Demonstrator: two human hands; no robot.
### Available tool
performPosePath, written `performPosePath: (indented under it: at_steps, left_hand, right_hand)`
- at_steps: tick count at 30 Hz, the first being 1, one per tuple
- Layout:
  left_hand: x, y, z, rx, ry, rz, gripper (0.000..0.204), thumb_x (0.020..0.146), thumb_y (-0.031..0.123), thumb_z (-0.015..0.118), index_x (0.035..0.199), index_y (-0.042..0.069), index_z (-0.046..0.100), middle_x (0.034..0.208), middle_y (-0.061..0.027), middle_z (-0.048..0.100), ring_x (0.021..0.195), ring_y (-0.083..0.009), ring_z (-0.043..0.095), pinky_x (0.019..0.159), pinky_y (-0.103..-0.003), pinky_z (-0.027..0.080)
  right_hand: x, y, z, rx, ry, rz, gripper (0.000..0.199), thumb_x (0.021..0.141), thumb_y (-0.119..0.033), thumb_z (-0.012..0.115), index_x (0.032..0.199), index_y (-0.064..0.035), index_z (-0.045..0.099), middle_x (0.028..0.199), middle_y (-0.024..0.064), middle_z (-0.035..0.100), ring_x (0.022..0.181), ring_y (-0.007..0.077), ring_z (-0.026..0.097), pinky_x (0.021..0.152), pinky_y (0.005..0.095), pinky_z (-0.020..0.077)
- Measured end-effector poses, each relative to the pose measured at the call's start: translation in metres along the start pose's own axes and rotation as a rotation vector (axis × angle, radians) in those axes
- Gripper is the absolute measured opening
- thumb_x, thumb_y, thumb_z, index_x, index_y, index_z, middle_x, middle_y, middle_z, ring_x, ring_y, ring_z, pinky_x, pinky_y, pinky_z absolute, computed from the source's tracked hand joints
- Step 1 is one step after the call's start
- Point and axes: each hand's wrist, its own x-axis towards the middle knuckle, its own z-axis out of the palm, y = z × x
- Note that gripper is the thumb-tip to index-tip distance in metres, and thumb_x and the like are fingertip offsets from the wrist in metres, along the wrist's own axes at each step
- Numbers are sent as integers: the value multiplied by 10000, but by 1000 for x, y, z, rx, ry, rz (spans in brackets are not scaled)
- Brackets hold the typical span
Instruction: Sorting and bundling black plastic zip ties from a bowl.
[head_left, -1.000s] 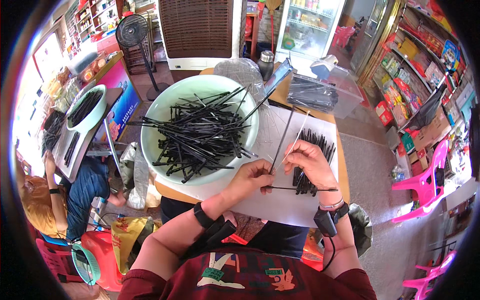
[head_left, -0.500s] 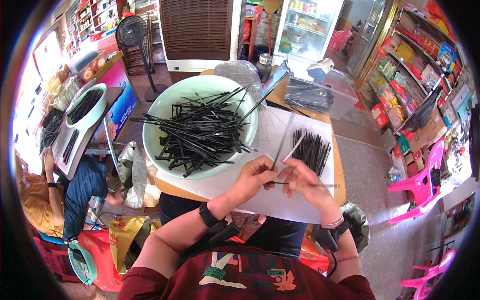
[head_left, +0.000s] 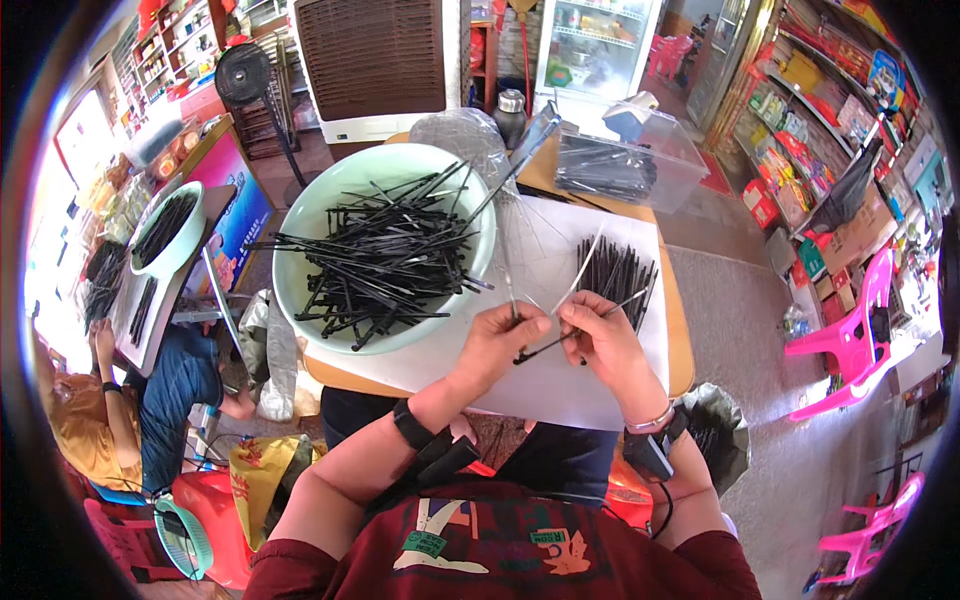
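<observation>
Over a table covered with white paper (head_left: 545, 405), my left hand (head_left: 495, 345) pinches a thin dark strip (head_left: 509, 270) that points upward. My right hand (head_left: 605, 345) is closed on a curved white strip (head_left: 590, 255); a black strip (head_left: 545, 348) with a small thick end, like a cable tie, slants through its fingers. The hands are slightly apart. Just beyond the right hand lies a row of similar black strips (head_left: 603, 268). To the left stands a pale green basin (head_left: 298, 200) heaped with tangled black strips (head_left: 385, 260).
A clear plastic box (head_left: 685, 165) of strips, a dark bottle (head_left: 510, 118) and clear plastic wrap (head_left: 450, 130) stand at the table's far side. Another person (head_left: 90, 410) sits at left beside a second basin (head_left: 195, 225). Pink chairs (head_left: 850, 330) are at right.
My hands have moved slightly apart. The black strip in my right hand, blurred and pointing right before, now slants up to the right. The view has shifted a little.
</observation>
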Motion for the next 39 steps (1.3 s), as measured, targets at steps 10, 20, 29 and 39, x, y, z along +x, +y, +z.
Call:
performPosePath:
  at_steps: [10, 20, 29, 39]
  left_hand:
    - [2, -5, 3, 106, -126, -17, 123, 826, 79, 680, 928, 25, 637, 763, 32, 599, 653, -20, 473, 562, -175, 368]
    - [7, -21, 14, 154, -103, 47, 178, 831, 79, 668, 1004, 50, 635, 750, 54, 525, 660, -37, 442, 574, -203, 374]
    - [9, -24, 8, 78, -129, 47, 105, 847, 42, 632, 951, 55, 632, 761, 45, 531, 671, -39, 459, 590, -200, 381]
    - [9, -25, 5, 51, -122, 98, 48, 876, 54, 600, 923, 44, 598, 747, 34, 554, 656, -39, 459, 585, -202, 375]
  right_hand:
    - [-11, -3, -11, -105, -33, -160, 219, 875, -66, 539, 1069, 36, 539, 904, 96, 614, 758, 172, 636, 726, 288, 538]
    - [-16, 2, -12, -536, 97, -340, 119, 885, -28, 528, 989, 4, 575, 808, 15, 553, 668, 84, 552, 613, 221, 457]
    - [-8, 7, 1, -722, 140, -493, 70, 907, -36, 507, 863, 16, 520, 788, 32, 498, 632, 80, 519, 557, 232, 432]
    - [1, 9, 4, -726, 131, -486, 128, 908, -103, 518, 882, 23, 511, 787, 112, 499, 577, 180, 558, 523, 309, 448]
